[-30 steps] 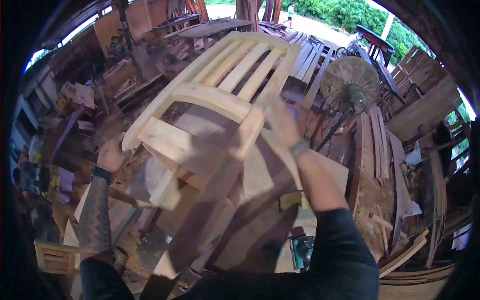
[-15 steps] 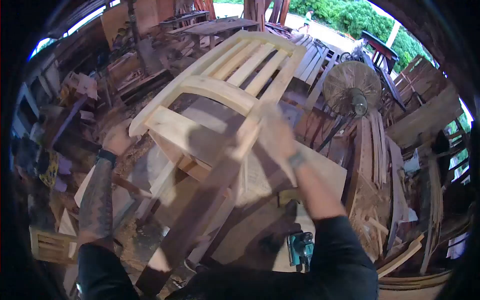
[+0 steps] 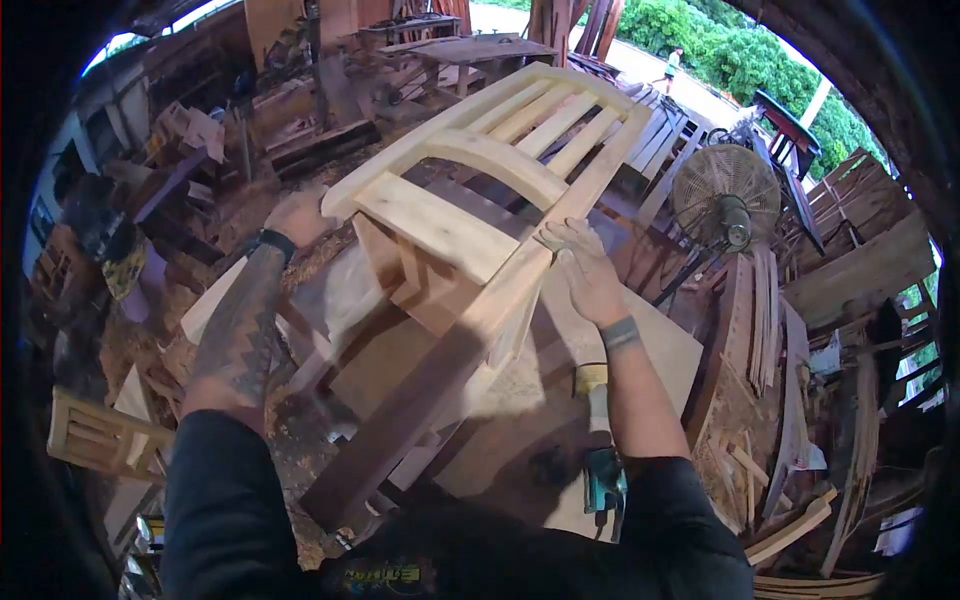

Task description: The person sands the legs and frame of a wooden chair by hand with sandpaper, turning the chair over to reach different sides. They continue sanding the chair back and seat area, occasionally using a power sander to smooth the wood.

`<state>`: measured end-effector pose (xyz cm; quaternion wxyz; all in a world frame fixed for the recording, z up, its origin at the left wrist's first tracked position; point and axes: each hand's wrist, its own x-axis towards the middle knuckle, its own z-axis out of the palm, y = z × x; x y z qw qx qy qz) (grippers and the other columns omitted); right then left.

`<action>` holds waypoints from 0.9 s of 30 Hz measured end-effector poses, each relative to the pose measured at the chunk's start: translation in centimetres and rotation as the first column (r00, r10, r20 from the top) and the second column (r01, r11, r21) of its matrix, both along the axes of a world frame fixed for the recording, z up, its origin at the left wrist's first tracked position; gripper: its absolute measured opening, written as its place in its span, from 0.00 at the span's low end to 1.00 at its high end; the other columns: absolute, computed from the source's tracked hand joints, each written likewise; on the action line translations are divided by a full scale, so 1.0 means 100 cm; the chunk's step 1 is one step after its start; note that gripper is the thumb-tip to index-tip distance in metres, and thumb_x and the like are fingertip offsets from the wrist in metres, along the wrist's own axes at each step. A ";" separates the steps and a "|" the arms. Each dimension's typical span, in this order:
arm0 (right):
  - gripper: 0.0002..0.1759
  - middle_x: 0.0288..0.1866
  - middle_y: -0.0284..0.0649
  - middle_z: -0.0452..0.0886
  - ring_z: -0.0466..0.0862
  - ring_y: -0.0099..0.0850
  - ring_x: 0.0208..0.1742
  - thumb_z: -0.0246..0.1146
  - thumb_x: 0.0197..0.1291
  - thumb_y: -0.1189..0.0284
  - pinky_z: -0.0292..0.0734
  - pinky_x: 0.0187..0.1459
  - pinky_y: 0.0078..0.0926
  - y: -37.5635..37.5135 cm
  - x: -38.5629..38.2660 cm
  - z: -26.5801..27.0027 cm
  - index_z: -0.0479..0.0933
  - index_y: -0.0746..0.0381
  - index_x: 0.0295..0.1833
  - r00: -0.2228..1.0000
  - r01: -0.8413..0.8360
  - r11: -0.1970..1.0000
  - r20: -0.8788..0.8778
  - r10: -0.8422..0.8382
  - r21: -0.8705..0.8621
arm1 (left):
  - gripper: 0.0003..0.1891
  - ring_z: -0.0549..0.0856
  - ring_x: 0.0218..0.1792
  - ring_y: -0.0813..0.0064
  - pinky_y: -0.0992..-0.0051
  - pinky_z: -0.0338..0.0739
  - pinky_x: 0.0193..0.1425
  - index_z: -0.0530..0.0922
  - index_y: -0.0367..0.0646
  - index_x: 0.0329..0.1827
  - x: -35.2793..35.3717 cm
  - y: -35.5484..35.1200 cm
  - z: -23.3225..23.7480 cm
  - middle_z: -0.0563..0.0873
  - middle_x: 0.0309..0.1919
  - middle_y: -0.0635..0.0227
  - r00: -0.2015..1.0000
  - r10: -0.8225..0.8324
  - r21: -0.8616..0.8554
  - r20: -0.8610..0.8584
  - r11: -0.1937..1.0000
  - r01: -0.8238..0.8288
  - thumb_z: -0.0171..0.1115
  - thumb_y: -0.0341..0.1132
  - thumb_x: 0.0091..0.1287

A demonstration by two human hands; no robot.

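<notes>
A pale wooden chair frame (image 3: 440, 225) with a slatted back lies tilted across the middle of the view. My left hand (image 3: 300, 216) is at the frame's left corner, its fingers closed round the end of the curved side rail. On the near right rail rests my right hand (image 3: 582, 262), fingers laid over the wood close to the joint with the curved crosspiece. Beneath my right forearm, a teal power tool (image 3: 604, 480) with a yellowish section sits on a pale board (image 3: 665, 345).
A round fan (image 3: 727, 200) stands at the right, near long thin wood strips (image 3: 765, 320). Another slatted wooden piece (image 3: 105, 436) is at the lower left. Wood scraps lie at the left; a worktable (image 3: 480, 50) and a distant person (image 3: 672, 66) are farther back.
The view has shifted, so the scene sits farther right. My right hand, blurred before, now rests clearly on the rail. More of the power tool shows beside my right forearm.
</notes>
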<state>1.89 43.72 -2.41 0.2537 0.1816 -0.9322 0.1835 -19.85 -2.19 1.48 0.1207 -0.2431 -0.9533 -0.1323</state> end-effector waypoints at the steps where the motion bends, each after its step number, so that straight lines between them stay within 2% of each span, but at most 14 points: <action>1: 0.20 0.55 0.54 0.88 0.87 0.50 0.59 0.55 0.77 0.64 0.80 0.63 0.48 -0.006 0.005 0.009 0.83 0.66 0.60 0.994 -0.043 0.998 -0.104 0.039 -0.044 | 0.29 0.87 0.56 0.44 0.55 0.80 0.61 0.82 0.41 0.62 -0.002 -0.005 -0.002 0.89 0.52 0.46 1.000 0.006 0.001 0.008 1.000 -0.006 0.76 0.46 0.60; 3: 0.21 0.56 0.53 0.88 0.86 0.49 0.61 0.56 0.77 0.63 0.80 0.64 0.47 -0.054 0.047 -0.009 0.83 0.66 0.61 0.943 -0.018 0.999 0.332 0.031 -0.040 | 0.29 0.87 0.56 0.45 0.55 0.80 0.61 0.81 0.41 0.63 0.001 0.000 0.002 0.89 0.52 0.46 1.000 0.000 -0.006 0.032 1.000 0.000 0.76 0.45 0.60; 4: 0.22 0.60 0.53 0.85 0.83 0.51 0.64 0.58 0.75 0.62 0.77 0.67 0.48 -0.092 0.073 -0.016 0.81 0.65 0.64 0.890 -0.101 0.958 0.405 0.208 -0.269 | 0.28 0.87 0.57 0.46 0.55 0.80 0.63 0.82 0.42 0.61 0.001 0.000 0.003 0.89 0.53 0.47 0.998 0.006 0.014 0.055 1.000 -0.007 0.75 0.46 0.61; 6: 0.26 0.68 0.53 0.79 0.77 0.53 0.71 0.62 0.70 0.62 0.70 0.74 0.50 -0.187 0.133 -0.012 0.78 0.62 0.69 0.717 -0.289 0.549 0.203 0.667 -0.784 | 0.25 0.87 0.59 0.47 0.55 0.79 0.66 0.83 0.43 0.59 0.001 0.000 0.003 0.89 0.56 0.49 0.994 0.017 0.047 0.104 0.999 -0.022 0.74 0.46 0.62; 8: 0.30 0.71 0.54 0.77 0.73 0.54 0.76 0.64 0.67 0.62 0.65 0.79 0.51 -0.238 0.175 0.001 0.75 0.61 0.73 0.838 -0.525 0.786 -0.034 0.545 -0.326 | 0.26 0.87 0.59 0.47 0.56 0.79 0.66 0.83 0.43 0.60 0.007 0.002 0.007 0.89 0.56 0.49 0.997 0.014 0.039 0.078 0.999 -0.017 0.75 0.46 0.61; 10: 0.29 0.71 0.53 0.77 0.73 0.54 0.75 0.65 0.68 0.63 0.65 0.79 0.51 -0.227 0.171 0.009 0.76 0.61 0.72 0.726 -0.636 0.639 -0.056 0.685 -0.433 | 0.27 0.87 0.59 0.48 0.56 0.79 0.66 0.83 0.43 0.61 0.008 0.002 0.006 0.89 0.56 0.49 0.998 -0.009 0.039 0.058 0.999 0.007 0.75 0.46 0.61; 13: 0.25 0.68 0.49 0.81 0.78 0.50 0.70 0.65 0.68 0.64 0.72 0.74 0.48 -0.154 0.126 0.006 0.79 0.60 0.68 0.884 -0.283 0.808 0.187 0.429 -0.517 | 0.28 0.87 0.60 0.48 0.57 0.79 0.66 0.83 0.43 0.63 0.001 0.000 0.005 0.89 0.57 0.49 0.997 -0.056 0.037 0.062 0.998 0.054 0.75 0.45 0.61; 16: 0.24 0.64 0.49 0.84 0.83 0.46 0.65 0.65 0.68 0.66 0.78 0.68 0.42 -0.083 0.080 -0.007 0.78 0.61 0.68 0.729 -0.035 0.788 0.523 0.441 -0.614 | 0.28 0.87 0.59 0.49 0.57 0.79 0.65 0.83 0.42 0.63 -0.001 -0.003 0.000 0.89 0.57 0.49 0.996 -0.041 0.034 0.077 0.999 0.039 0.75 0.44 0.61; 19: 0.23 0.67 0.47 0.83 0.84 0.44 0.65 0.62 0.71 0.70 0.79 0.68 0.39 -0.152 0.117 0.014 0.77 0.62 0.69 0.711 -0.321 0.543 0.181 0.679 -0.776 | 0.27 0.87 0.58 0.48 0.57 0.80 0.65 0.83 0.41 0.61 -0.012 -0.007 -0.004 0.89 0.55 0.48 0.998 -0.022 0.037 0.066 0.999 0.019 0.75 0.43 0.60; 21: 0.22 0.69 0.47 0.81 0.82 0.43 0.67 0.60 0.73 0.71 0.78 0.69 0.39 -0.228 0.159 -0.004 0.76 0.63 0.69 0.567 -0.279 0.131 -0.053 0.822 -0.951 | 0.27 0.87 0.59 0.47 0.56 0.79 0.66 0.83 0.42 0.62 -0.009 -0.003 0.002 0.89 0.57 0.47 0.994 -0.027 0.034 0.103 0.999 0.023 0.74 0.44 0.60; 23: 0.25 0.73 0.49 0.77 0.79 0.44 0.72 0.60 0.72 0.72 0.75 0.72 0.39 -0.256 0.183 -0.002 0.72 0.63 0.73 0.525 -0.433 0.149 -0.114 0.843 -0.889 | 0.27 0.87 0.60 0.46 0.55 0.80 0.66 0.83 0.42 0.61 -0.007 -0.001 0.002 0.89 0.57 0.47 0.995 -0.049 0.036 0.091 0.998 0.046 0.73 0.45 0.61; 25: 0.34 0.77 0.49 0.73 0.76 0.45 0.76 0.61 0.70 0.74 0.71 0.76 0.40 -0.235 0.180 0.010 0.65 0.62 0.80 0.657 -0.751 0.640 -0.082 0.750 -0.163 | 0.26 0.87 0.60 0.46 0.54 0.80 0.65 0.84 0.41 0.60 -0.005 -0.003 0.000 0.89 0.56 0.46 0.998 -0.045 0.021 0.053 0.999 0.044 0.72 0.45 0.61; 26: 0.25 0.70 0.49 0.78 0.78 0.44 0.73 0.60 0.73 0.71 0.72 0.74 0.42 -0.215 0.170 0.016 0.71 0.62 0.73 0.835 -0.496 0.796 0.061 0.547 -0.347 | 0.26 0.86 0.60 0.46 0.54 0.80 0.65 0.84 0.41 0.59 -0.003 -0.003 0.000 0.89 0.56 0.46 0.999 -0.030 0.009 0.032 1.000 0.030 0.72 0.46 0.61; 27: 0.19 0.64 0.49 0.81 0.81 0.45 0.68 0.60 0.73 0.70 0.75 0.69 0.43 -0.176 0.144 0.008 0.76 0.62 0.66 0.896 -0.350 0.912 0.208 0.392 -0.213 | 0.26 0.86 0.60 0.45 0.53 0.80 0.64 0.84 0.41 0.59 -0.002 -0.003 0.002 0.89 0.56 0.46 1.000 -0.014 0.000 0.007 1.000 0.014 0.72 0.47 0.61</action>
